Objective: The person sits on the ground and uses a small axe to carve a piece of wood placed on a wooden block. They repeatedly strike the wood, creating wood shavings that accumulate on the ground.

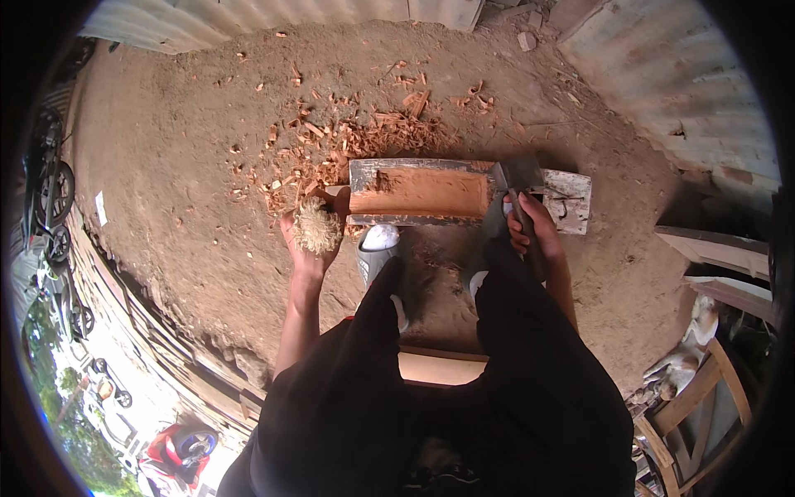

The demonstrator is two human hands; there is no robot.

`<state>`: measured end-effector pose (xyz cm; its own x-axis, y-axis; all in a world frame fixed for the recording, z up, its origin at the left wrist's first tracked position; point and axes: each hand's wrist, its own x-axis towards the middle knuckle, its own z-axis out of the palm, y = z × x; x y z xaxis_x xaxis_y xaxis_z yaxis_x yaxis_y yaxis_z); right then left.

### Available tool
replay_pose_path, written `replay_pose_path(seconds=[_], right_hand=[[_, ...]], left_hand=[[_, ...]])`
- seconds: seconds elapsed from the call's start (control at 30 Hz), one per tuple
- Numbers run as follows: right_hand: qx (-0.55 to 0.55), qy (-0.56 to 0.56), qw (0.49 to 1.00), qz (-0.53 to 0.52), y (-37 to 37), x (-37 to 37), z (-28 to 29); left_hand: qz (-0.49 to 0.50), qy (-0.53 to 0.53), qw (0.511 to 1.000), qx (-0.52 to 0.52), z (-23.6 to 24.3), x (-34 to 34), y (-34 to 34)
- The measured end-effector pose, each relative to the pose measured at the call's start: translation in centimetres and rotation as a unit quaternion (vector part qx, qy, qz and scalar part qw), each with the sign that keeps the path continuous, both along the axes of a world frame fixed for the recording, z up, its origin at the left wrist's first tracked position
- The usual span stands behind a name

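Note:
My left hand (300,248) is closed around what looks like a chisel (318,226), its pale, fibrous handle end badly frayed and facing up. The blade cannot be seen. Just right of that hand lies a long wooden block (431,192), with a reddish hollow cut into it and a dark, worn rim. My right hand (534,225) grips the handle of a hammer (519,174), whose dark, blocky head is over the block's right end. My feet, in grey shoes (377,253), are close against the block's near side.
Reddish wood chips (381,132) cover the dirt around the block's far side. A whitish board (568,201) juts out at its right end. Corrugated metal sheets (671,91) stand at the far right. A dog (689,340) lies beside wooden frames (704,398); motorcycles (56,195) stand at left.

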<state>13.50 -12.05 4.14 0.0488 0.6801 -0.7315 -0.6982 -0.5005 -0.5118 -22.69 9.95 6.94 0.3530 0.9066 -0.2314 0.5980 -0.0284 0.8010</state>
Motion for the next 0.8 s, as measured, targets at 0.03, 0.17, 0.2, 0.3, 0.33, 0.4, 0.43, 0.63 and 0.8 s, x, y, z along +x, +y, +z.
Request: replay_pose_path(seconds=[0.03,0.17,0.2,0.3,0.33,0.4,0.43,0.63,0.8], right_hand=[[0.001,0.005,1.000,-0.004,-0.3,0.1,-0.3],[0.000,0.014,1.000,-0.006,0.1,-0.2,-0.3],[0.004,0.012,1.000,-0.003,0.1,-0.2,-0.3],[0.008,0.007,1.000,0.006,0.2,-0.1,-0.3],[0.005,0.005,1.000,0.008,0.2,-0.2,-0.3],[0.000,-0.001,1.000,0.000,-0.1,-0.1,-0.2],[-0.001,-0.001,1.000,-0.003,-0.3,0.0,-0.2],[0.005,0.003,1.000,0.004,0.0,0.0,0.4],[0.004,0.001,1.000,-0.005,0.0,-0.1,0.4]], left_hand=[[0.016,-0.068,0.997,-0.019,1.5,1.9,-0.7],[0.131,-0.306,0.915,-0.228,1.6,7.5,-2.8],[0.155,-0.316,0.892,-0.282,0.8,8.1,-3.3],[0.140,-0.268,0.907,-0.293,-3.0,7.5,-4.4],[0.144,-0.285,0.908,-0.273,-3.9,6.7,-4.5],[0.063,-0.188,0.970,-0.138,-3.5,4.9,-2.8],[0.072,-0.197,0.971,-0.114,-3.6,3.7,-2.0],[-0.012,0.204,0.974,0.101,-0.7,-2.3,1.4],[0.121,-0.239,0.959,-0.090,1.6,3.8,-1.1]])
